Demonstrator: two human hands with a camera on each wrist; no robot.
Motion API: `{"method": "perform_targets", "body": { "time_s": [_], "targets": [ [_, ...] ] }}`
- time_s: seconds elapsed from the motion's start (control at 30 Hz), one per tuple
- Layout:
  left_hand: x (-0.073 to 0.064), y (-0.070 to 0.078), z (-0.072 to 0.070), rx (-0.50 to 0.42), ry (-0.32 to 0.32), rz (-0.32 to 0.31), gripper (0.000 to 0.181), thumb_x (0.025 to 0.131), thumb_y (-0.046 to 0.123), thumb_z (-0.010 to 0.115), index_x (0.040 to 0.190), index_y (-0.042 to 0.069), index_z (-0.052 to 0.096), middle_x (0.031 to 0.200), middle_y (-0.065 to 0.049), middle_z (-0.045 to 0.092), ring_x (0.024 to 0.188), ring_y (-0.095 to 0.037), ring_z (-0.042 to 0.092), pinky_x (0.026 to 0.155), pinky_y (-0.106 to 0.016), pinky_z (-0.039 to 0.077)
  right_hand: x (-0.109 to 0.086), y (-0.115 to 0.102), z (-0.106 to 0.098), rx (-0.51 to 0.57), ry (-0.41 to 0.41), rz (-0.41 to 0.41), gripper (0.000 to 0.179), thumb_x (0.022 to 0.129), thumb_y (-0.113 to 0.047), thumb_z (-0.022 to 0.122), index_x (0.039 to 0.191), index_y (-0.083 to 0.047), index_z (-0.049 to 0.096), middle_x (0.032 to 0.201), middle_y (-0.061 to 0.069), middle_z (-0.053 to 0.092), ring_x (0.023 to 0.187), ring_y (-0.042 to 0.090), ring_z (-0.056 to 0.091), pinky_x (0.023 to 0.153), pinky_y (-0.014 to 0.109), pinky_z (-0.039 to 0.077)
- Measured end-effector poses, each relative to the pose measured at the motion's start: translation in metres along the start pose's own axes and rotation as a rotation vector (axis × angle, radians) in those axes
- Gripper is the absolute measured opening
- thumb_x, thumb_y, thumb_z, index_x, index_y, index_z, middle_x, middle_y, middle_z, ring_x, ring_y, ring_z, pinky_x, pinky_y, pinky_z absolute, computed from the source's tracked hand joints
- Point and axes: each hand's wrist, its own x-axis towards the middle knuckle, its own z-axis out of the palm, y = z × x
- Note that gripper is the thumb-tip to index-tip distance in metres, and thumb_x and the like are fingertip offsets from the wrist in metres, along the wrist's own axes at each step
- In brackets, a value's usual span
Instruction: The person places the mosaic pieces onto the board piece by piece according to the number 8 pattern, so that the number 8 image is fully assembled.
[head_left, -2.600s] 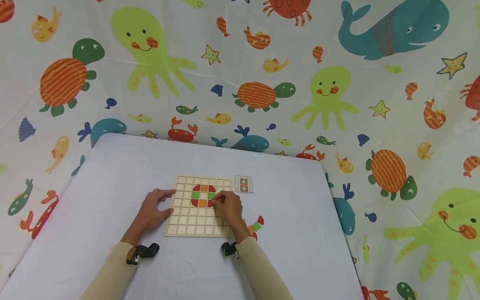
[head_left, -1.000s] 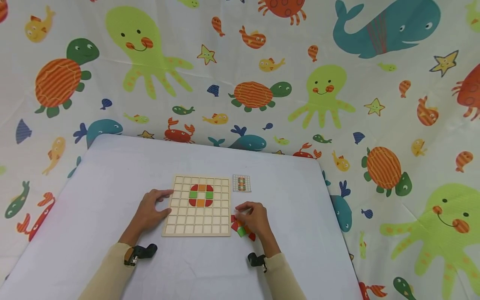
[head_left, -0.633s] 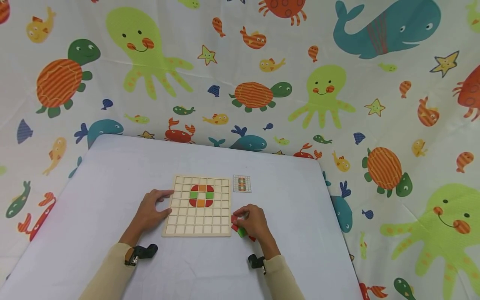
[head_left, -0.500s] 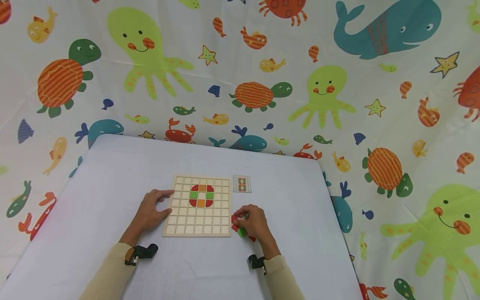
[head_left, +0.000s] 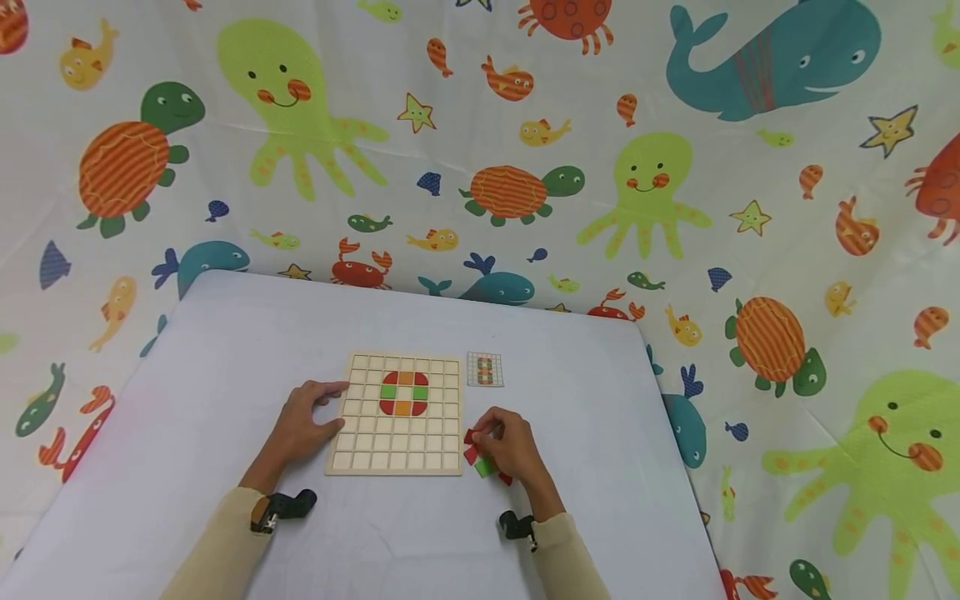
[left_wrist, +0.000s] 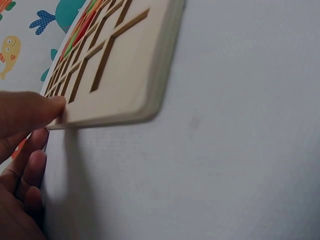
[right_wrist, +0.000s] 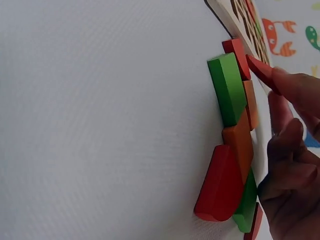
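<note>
A wooden grid board [head_left: 360,442] lies on the table with a ring of red, orange and green blocks [head_left: 405,379] set in its upper middle cells. My left hand [head_left: 296,425] rests at the board's left edge, thumb and forefinger apart. In the left wrist view its thumb [left_wrist: 37,111] touches the board's rim near a corner, while the other fingers are bent below. Right of the board, my right hand [head_left: 513,450] pinches a red block [right_wrist: 261,71] between thumb and forefinger. Beneath that hand lie several loose blocks, among them a green block [right_wrist: 228,90] and a rounded red block [right_wrist: 220,185].
A small pattern card [head_left: 484,369] lies beyond the loose blocks, just off the board's upper right corner. The white-covered table [head_left: 375,533] ends at a back edge, behind which hangs a curtain [head_left: 450,108] printed with sea animals.
My right hand has gone from the block ring to the loose blocks on the right, and its fingers have closed on a red one. The left hand stays at the board.
</note>
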Motion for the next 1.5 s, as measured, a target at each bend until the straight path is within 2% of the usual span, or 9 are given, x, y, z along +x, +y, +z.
{"method": "perform_targets", "body": {
  "time_s": [0.23, 0.43, 0.53, 0.67, 0.9, 1.17, 1.4, 1.5],
  "targets": [
    [0.000, 0.000, 0.000, 0.008, -0.007, -0.004, 0.063, 0.090, 0.008, 0.075, 0.150, 0.006, 0.058, 0.132, -0.019, 0.060, 0.116, -0.033, 0.050, 0.098, -0.052, 0.041, 0.001, 0.000, -0.003, 0.035, -0.048, -0.031, 0.005, 0.102, -0.013, 0.068, 0.106, -0.015, 0.068, 0.093, 0.000, 0.064, 0.077, 0.014, 0.053, 0.069, 0.024, 0.045],
    [-0.002, 0.002, 0.000, 0.005, -0.002, -0.009, 0.061, 0.090, 0.007, 0.075, 0.149, 0.006, 0.059, 0.131, -0.020, 0.060, 0.116, -0.034, 0.051, 0.098, -0.052, 0.041, 0.001, -0.002, -0.004, 0.034, -0.070, -0.024, 0.017, 0.107, -0.013, 0.059, 0.107, -0.022, 0.073, 0.097, 0.000, 0.065, 0.082, 0.014, 0.055, 0.075, 0.026, 0.047],
    [-0.002, 0.002, 0.000, 0.010, 0.004, -0.005, 0.061, 0.090, 0.008, 0.075, 0.149, 0.006, 0.059, 0.131, -0.019, 0.060, 0.116, -0.034, 0.051, 0.098, -0.052, 0.041, 0.000, -0.003, -0.005, 0.027, -0.063, -0.025, 0.019, 0.108, -0.015, 0.058, 0.108, -0.022, 0.076, 0.101, 0.000, 0.068, 0.085, 0.015, 0.055, 0.076, 0.027, 0.047],
    [-0.002, 0.001, -0.001, 0.011, 0.002, -0.008, 0.061, 0.090, 0.008, 0.075, 0.149, 0.006, 0.059, 0.132, -0.019, 0.060, 0.117, -0.034, 0.051, 0.100, -0.052, 0.041, 0.001, -0.003, -0.005, 0.030, -0.053, -0.021, 0.017, 0.107, -0.017, 0.062, 0.110, -0.020, 0.078, 0.101, -0.001, 0.072, 0.084, 0.015, 0.057, 0.073, 0.025, 0.049],
    [-0.002, 0.000, -0.002, 0.006, -0.004, -0.006, 0.062, 0.090, 0.007, 0.074, 0.150, 0.006, 0.058, 0.132, -0.019, 0.060, 0.117, -0.034, 0.051, 0.100, -0.053, 0.041, 0.002, -0.006, -0.005, 0.080, 0.015, -0.036, 0.025, 0.096, -0.002, 0.069, 0.107, -0.020, 0.081, 0.095, 0.002, 0.072, 0.076, 0.014, 0.058, 0.062, 0.023, 0.050],
    [-0.002, 0.002, -0.002, 0.002, -0.014, -0.025, 0.062, 0.091, 0.007, 0.074, 0.151, 0.007, 0.057, 0.135, -0.020, 0.059, 0.118, -0.034, 0.050, 0.101, -0.053, 0.041, 0.006, -0.018, 0.004, 0.099, 0.063, -0.030, 0.013, 0.096, -0.020, 0.079, 0.103, -0.030, 0.083, 0.100, -0.005, 0.070, 0.080, 0.015, 0.056, 0.068, 0.023, 0.047],
    [-0.002, 0.003, -0.003, 0.000, -0.019, -0.033, 0.061, 0.091, 0.008, 0.073, 0.150, 0.007, 0.057, 0.136, -0.020, 0.059, 0.119, -0.034, 0.049, 0.101, -0.054, 0.040, 0.010, -0.035, 0.026, 0.151, 0.076, -0.069, 0.013, 0.095, -0.021, 0.080, 0.109, -0.019, 0.080, 0.091, 0.003, 0.071, 0.074, 0.012, 0.057, 0.062, 0.023, 0.048],
    [-0.002, 0.004, -0.003, 0.002, -0.019, -0.030, 0.061, 0.091, 0.008, 0.073, 0.150, 0.007, 0.057, 0.137, -0.019, 0.059, 0.119, -0.033, 0.049, 0.101, -0.054, 0.041, 0.012, -0.042, 0.037, 0.163, 0.089, -0.074, 0.016, 0.095, -0.021, 0.081, 0.110, -0.020, 0.075, 0.089, 0.002, 0.070, 0.074, 0.011, 0.055, 0.064, 0.021, 0.047]
  ]
}}
